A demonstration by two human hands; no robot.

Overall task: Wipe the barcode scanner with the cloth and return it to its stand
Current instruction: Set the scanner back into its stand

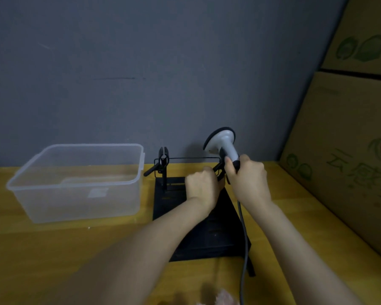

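yellow wooden table [53, 249] across the lower frame, grey wall [141, 62] filling the top, stacked cardboard boxes [350, 128] crowding the right edge. clear plastic tub [75, 183] at center left, close beside the black stand [198, 227] at center. bare tabletop at lower left, tight on the right. right hand [248, 175] wrapped closed around the handle of the barcode scanner [223, 144], head raised just above the stand's right clamp. left hand [204, 183] fisted at that clamp; hold on it not clear. grey cable [244, 249] trailing to the bottom edge. pinkish cloth [224, 299] at the bottom edge, blurred.
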